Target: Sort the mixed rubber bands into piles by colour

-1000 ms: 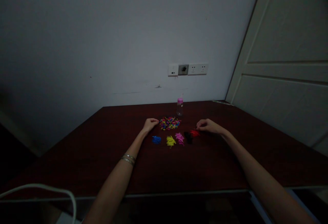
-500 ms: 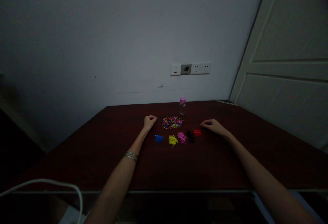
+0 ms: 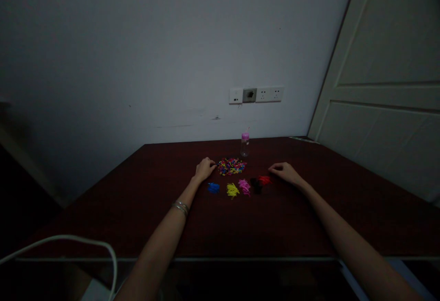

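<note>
My left hand (image 3: pixel 205 169) is at the left edge of a mixed pile of small multicoloured bands (image 3: pixel 232 166), fingertips pressed together against the pile. What they pinch, if anything, is too small to tell. On the other side, my right hand (image 3: pixel 287 173) rests on the table with thumb and fingers pinched, just right of a small red heap (image 3: pixel 264 180); anything in that pinch is hidden. Single-colour heaps of the same kind of pieces lie in a row: blue (image 3: pixel 213 187), yellow (image 3: pixel 233 190), pink (image 3: pixel 244 186) and black (image 3: pixel 256 185).
Behind the mixed pile stands a clear bottle (image 3: pixel 244 147) with a pink lid. The dark red table (image 3: pixel 261 227) meets a white wall with sockets (image 3: pixel 270 94). A pale door (image 3: pixel 381 85) is at right, a white cable (image 3: pixel 68 237) at the front left.
My left hand has moved right, and its fingertips now reach the mixed pile's edge. My right hand stays in place beside the red heap. The camera view has shifted slightly.
</note>
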Demonstrator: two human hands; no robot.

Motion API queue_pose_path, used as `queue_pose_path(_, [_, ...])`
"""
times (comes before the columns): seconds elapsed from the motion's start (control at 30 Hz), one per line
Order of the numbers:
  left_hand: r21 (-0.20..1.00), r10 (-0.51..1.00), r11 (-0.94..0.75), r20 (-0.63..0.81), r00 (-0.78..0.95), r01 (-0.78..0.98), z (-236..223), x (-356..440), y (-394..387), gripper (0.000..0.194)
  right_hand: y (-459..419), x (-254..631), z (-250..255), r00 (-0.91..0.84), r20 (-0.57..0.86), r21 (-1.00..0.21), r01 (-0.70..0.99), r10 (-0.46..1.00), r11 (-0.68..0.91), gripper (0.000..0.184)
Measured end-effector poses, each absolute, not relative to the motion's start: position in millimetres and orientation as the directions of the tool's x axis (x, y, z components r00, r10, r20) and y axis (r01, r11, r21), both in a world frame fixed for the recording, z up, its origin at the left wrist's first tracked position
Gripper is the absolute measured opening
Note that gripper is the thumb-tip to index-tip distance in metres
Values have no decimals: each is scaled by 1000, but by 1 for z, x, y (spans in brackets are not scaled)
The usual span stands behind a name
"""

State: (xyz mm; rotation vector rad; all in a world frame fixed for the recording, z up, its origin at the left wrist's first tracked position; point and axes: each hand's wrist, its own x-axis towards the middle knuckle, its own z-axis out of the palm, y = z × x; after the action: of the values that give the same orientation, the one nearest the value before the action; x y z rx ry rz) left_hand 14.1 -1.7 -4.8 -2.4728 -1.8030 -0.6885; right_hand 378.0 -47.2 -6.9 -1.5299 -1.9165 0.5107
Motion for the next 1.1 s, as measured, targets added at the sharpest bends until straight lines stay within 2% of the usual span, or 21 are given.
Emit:
queue_pose_path(0.33, [305, 898, -355, 373, 232, 884, -7, 13, 1, 18, -46, 379, -8, -141, 233, -643, 720, 962, 261, 30])
queue_pose_path(0.6, [445, 880, -379, 445, 167, 811, -9, 7, 4, 17, -43, 381, -9, -150, 235, -647, 713, 960, 270, 30])
queue_pose_path(0.77, [490, 897, -313, 433, 84, 813, -6, 5, 3, 16, -44, 380, -8, -154, 226, -660, 703, 962, 267, 31])
queue_pose_path(0.93, [478, 923, -246, 382, 53, 843, -2, 8, -2, 16, -42, 380, -8, -133, 212, -656, 715, 968, 242, 28])
queue_pose_path(1.1, [435, 903, -293, 419, 97, 851, -1, 9, -6, 15, -42, 380, -9, -160, 231, -640, 718, 960, 274, 30])
